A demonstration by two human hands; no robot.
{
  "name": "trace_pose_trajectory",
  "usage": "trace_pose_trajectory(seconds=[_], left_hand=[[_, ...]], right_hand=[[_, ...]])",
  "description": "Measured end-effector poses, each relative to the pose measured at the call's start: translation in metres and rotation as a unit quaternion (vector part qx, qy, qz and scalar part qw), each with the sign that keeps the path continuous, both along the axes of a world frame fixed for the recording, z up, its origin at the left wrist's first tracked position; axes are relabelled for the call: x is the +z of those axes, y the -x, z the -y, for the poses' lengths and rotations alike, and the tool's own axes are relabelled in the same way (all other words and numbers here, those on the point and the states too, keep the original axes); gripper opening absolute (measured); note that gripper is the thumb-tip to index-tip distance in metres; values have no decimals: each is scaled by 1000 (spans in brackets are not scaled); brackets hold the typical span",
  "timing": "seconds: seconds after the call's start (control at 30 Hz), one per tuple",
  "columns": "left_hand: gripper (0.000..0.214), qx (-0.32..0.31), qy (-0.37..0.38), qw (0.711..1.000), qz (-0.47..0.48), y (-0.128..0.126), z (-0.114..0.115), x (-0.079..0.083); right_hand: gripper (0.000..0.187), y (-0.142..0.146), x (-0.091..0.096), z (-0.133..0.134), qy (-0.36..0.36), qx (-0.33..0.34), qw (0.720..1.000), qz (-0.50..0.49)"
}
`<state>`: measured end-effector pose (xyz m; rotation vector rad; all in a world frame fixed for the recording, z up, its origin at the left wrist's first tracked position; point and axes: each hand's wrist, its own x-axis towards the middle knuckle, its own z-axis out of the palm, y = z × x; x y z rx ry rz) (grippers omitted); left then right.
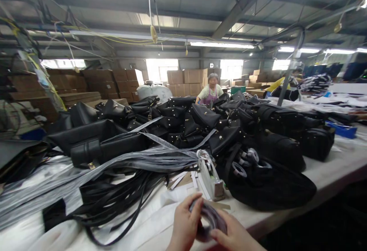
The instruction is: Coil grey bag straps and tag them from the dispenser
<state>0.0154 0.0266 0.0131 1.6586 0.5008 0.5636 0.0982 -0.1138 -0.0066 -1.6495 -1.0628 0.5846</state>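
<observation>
Two hands are in view, the left hand (185,226) and the right hand (236,237), and together they hold one plastic-wrapped piece (211,217). The one counter (329,170) carries one tape dispenser (210,174) and one blue tray (342,130), while the black bags (200,117) are too many to count. One other person (211,90) is behind the pile.

Left hand (185,224) and right hand (233,236) at the bottom edge, both pinching one grey glossy strip (211,217) between them. Tape dispenser (211,177) stands on the table (332,169) just beyond the hands. Loose black straps (114,201) lie to the left, with grey plastic sleeves (134,159) draped over them. Pile of black bags (200,123) fills mid-table. A co-worker (211,91) stands at the far side, cardboard boxes (186,79) behind.
</observation>
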Motion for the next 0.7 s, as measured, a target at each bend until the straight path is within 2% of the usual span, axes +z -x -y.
trace_pose_trajectory(seconds=[0.1, 0.17, 0.2, 0.27, 0.33, 0.4, 0.47, 0.57, 0.63, 0.7], left_hand=[[57, 113, 69, 990, 49, -1, 8, -1], [58, 121, 87, 986, 72, 3, 13, -3], [58, 96, 90, 989, 67, 7, 15, -3], [54, 0, 85, 996, 30, 17, 17, -6], [47, -105, 55, 993, -17, 31, 22, -13], [42, -170, 28, 983, -56, 47, 30, -25], [41, -198, 37, 975, -93, 63, 41, -40], [47, -228, 116, 956, -144, 80, 53, -61], [48, -234, 142, 949, -157, 84, 57, -67], [45, -219, 124, 957, -147, 84, 57, -67]], right_hand=[[50, 8, 2, -5, -59, -48, 997, -25], [49, 7, 5, -2, -49, -67, 996, -14], [49, 3, 7, 1, -29, -53, 998, 3], [47, -6, 10, 12, 30, 5, 999, 32], [43, -12, 9, 24, 93, 103, 990, 29], [39, -8, 1, 36, 146, 184, 972, 9], [37, 5, -11, 45, 184, 227, 956, -26], [34, 26, -28, 53, 193, 257, 941, -104], [33, 30, -33, 54, 193, 260, 939, -114], [32, 22, -32, 50, 203, 233, 948, -75]])
